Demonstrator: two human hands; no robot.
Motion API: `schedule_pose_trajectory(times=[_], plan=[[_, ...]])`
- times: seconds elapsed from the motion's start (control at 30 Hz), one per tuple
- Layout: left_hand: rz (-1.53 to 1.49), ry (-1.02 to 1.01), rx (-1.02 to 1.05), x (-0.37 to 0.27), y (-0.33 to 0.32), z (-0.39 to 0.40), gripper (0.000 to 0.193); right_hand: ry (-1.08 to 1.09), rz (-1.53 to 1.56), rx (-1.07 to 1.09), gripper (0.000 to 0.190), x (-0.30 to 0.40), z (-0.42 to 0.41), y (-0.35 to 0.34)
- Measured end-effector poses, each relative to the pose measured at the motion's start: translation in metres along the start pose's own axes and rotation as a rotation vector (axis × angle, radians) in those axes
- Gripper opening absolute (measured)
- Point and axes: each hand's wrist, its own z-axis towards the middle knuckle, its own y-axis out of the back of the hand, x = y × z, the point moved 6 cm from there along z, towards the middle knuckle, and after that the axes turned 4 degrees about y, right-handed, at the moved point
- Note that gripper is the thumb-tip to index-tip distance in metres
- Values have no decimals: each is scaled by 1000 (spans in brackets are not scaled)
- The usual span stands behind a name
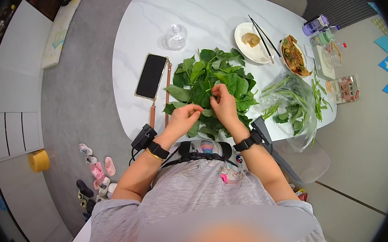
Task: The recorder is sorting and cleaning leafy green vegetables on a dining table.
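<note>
A heap of green leafy vegetables (207, 74) lies on the white marble-patterned table (136, 28) in front of me. My right hand (224, 104) is over the middle of the heap, its thumb and fingers pinched together around what looks like a thin green stem. Beside it, my left hand (185, 119) hovers at the heap's near left side with fingers curled and thumb close to them. Whether a leaf is between those left fingertips is not clear. To the right, a clear plastic bag (303, 110) holds more leafy stems, and loose green stems (319, 96) lie past it.
A smartphone (151, 76) with a brown strap (152, 116) lies left of the heap. Behind stand a clear bottle (176, 37), a plate (256, 53) with black chopsticks (261, 37), and a dish of cooked food (293, 57). Bottles (315, 25) line the right edge. A chair (304, 159) stands at right.
</note>
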Motion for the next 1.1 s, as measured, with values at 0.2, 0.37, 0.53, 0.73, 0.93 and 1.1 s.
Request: schedule_pose_trajectory(times=[0.2,0.37,0.53,0.73,0.93,1.1], plan=[[-119,-148,-153,-44,18,2,14,106,94,-38,24,29,-13,30],[27,-293,-128,-57,7,15,18,118,9,47,11,51,-22,40],[8,-190,-215,-46,13,23,21,7,-49,117,11,35,-27,64],[322,-180,-61,-78,12,-5,19,2,8,145,13,44,-43,91],[378,-611,28,-93,-21,-26,12,39,43,207,14,47,-49,80],[368,-625,58,-82,-27,-26,10,383,-35,150,12,62,-56,76]])
